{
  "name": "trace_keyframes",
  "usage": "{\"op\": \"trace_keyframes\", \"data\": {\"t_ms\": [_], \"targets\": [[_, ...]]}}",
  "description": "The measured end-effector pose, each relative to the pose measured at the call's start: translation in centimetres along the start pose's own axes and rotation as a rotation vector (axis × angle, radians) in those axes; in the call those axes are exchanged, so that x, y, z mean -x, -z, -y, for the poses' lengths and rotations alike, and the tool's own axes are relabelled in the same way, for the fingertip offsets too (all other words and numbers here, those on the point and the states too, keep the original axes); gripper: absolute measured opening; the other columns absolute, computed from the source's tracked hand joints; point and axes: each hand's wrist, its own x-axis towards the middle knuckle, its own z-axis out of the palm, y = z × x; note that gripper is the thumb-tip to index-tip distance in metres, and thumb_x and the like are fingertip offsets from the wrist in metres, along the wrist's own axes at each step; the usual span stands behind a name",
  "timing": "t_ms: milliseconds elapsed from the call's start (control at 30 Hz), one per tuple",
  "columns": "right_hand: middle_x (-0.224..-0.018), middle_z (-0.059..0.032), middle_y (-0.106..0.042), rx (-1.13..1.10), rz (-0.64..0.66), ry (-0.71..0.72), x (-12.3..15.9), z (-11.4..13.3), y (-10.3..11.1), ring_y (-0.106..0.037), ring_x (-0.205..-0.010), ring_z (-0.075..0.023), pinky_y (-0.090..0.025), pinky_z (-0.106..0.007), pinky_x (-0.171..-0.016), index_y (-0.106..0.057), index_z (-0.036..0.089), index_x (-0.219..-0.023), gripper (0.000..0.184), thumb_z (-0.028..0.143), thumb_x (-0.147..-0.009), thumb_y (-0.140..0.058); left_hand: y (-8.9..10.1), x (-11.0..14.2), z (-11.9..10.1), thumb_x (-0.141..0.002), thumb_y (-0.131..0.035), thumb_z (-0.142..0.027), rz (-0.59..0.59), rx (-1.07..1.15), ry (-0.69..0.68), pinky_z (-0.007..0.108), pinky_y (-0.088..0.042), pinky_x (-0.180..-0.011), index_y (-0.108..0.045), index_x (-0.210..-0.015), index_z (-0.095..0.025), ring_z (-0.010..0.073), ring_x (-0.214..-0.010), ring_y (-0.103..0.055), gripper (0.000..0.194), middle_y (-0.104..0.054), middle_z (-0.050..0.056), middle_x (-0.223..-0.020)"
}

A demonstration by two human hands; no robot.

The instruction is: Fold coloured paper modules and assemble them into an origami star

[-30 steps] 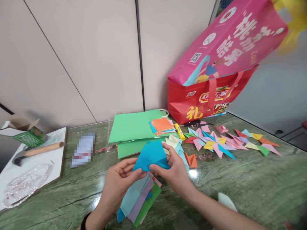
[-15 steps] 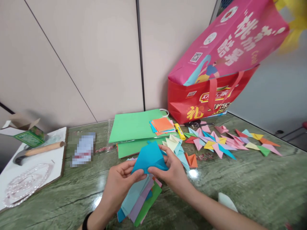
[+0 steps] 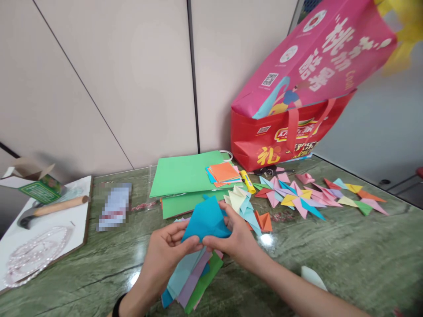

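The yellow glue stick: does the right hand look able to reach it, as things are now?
Probably yes: the yellow glue stick lies uncovered beyond the right hand, with only pale folded papers between. However, that hand holds the blue paper and would first have to let go.

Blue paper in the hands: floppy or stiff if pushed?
Likely light: the blue paper looks thin. Probably fairly stiff for paper, since it looks flat between the left hand and right hand. May crease under a hard push, as folds show.

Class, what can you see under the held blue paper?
Pale blue, purple and green paper sheets stick out below the blue paper; the parts it covers cannot be seen.
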Motion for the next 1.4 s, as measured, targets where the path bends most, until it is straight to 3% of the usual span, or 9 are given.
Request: {"op": "trace_keyframes", "data": {"t_ms": [200,400,633,767,900,1000,1133,1300,1400], "targets": [[-0.073,0.0034,-0.065,-0.190,0.086,-0.023,-0.5,0.2,0.4,-0.068,-0.058,-0.0188,-0.056,-0.035,-0.062,-0.038,0.021,-0.108,0.064,0.024,-0.056,-0.075,0.1,-0.3,-0.5,-0.054,-0.081,-0.022,-0.090,-0.015,-0.009,0.032,-0.060,-0.069,-0.068,-0.090,-0.011,0.0251,-0.077,-0.071,0.040,-0.076,0.009,-0.082],[-0.074,0.0016,-0.067,-0.155,0.093,-0.017,-0.6,0.2,0.4,-0.069,-0.060,-0.0194,-0.056,-0.036,-0.064,-0.037,0.020,-0.107,0.061,0.024,-0.058,-0.073,0.6,-0.5,-0.5,-0.055,-0.080,-0.021,-0.055,-0.012,0.007,0.032,-0.059,-0.070,-0.068,-0.092,-0.010,0.0246,-0.077,-0.071,0.040,-0.076,0.009,-0.080],[-0.065,0.0080,-0.059,-0.072,-0.013,0.007,-1.4,-0.4,1.2,-0.067,-0.057,-0.0154,-0.057,-0.034,-0.062,-0.040,0.021,-0.104,0.053,0.016,-0.057,-0.065,1.2,-0.9,-0.7,-0.051,-0.083,-0.020,-0.139,0.017,0.001,0.030,-0.059,-0.067,-0.066,-0.087,-0.009,0.0227,-0.071,-0.071,0.041,-0.076,0.007,-0.074],[-0.067,0.0065,-0.062,-0.015,-0.084,0.048,-2.1,-0.9,2.0,-0.063,-0.052,-0.0121,-0.058,-0.034,-0.062,-0.043,0.020,-0.102,0.050,0.012,-0.055,-0.060,1.6,-1.3,-0.7,-0.049,-0.084,-0.022,-0.160,0.028,0.000,0.030,-0.059,-0.068,-0.066,-0.086,-0.009,0.0218,-0.070,-0.071,0.043,-0.076,0.008,-0.075],[-0.070,0.0017,-0.066,0.071,-0.145,0.106,-2.6,-1.0,2.8,-0.067,-0.061,-0.0169,-0.057,-0.034,-0.061,-0.045,0.019,-0.101,0.045,0.014,-0.059,-0.062,1.9,-1.4,-0.8,-0.050,-0.083,-0.020,-0.183,0.014,-0.006,0.029,-0.058,-0.067,-0.065,-0.088,-0.010,0.0207,-0.068,-0.071,0.043,-0.076,0.007,-0.077],[-0.076,-0.0032,-0.068,0.016,-0.185,0.160,-2.8,-0.8,3.0,-0.068,-0.064,-0.0182,-0.056,-0.035,-0.064,-0.048,0.018,-0.099,0.037,0.030,-0.069,-0.064,1.7,-1.2,-0.9,-0.051,-0.082,-0.019,-0.116,-0.031,0.038,0.029,-0.057,-0.064,-0.065,-0.091,-0.011,0.0205,-0.064,-0.070,0.045,-0.076,0.006,-0.074],[-0.084,-0.0066,-0.070,0.000,-0.136,0.206,-2.4,-0.3,2.5,-0.068,-0.075,-0.0195,-0.054,-0.034,-0.069,-0.050,0.019,-0.101,0.036,0.044,-0.077,-0.059,1.3,-0.6,-0.8,-0.053,-0.080,-0.019,0.098,-0.111,0.160,0.032,-0.057,-0.065,-0.065,-0.101,-0.013,0.0200,-0.063,-0.069,0.051,-0.074,0.003,-0.066],[-0.088,-0.0062,-0.071,0.200,0.146,0.173,-1.2,-0.1,1.8,-0.067,-0.083,-0.0217,-0.051,-0.036,-0.075,-0.056,0.019,-0.103,0.038,0.029,-0.069,-0.070,1.0,0.0,-0.4,-0.058,-0.075,-0.018,0.231,-0.205,0.215,0.029,-0.055,-0.061,-0.063,-0.113,-0.018,0.0156,-0.055,-0.065,0.056,-0.070,-0.002,-0.058],[-0.087,-0.0041,-0.072,0.353,0.213,0.205,-0.9,-0.2,1.6,-0.065,-0.086,-0.0223,-0.049,-0.036,-0.079,-0.064,0.019,-0.091,0.023,0.018,-0.068,-0.068,1.0,-0.1,-0.4,-0.058,-0.075,-0.017,0.246,-0.215,0.217,0.027,-0.053,-0.060,-0.053,-0.123,-0.016,0.0163,-0.057,-0.066,0.069,-0.072,-0.001,-0.061]]}}
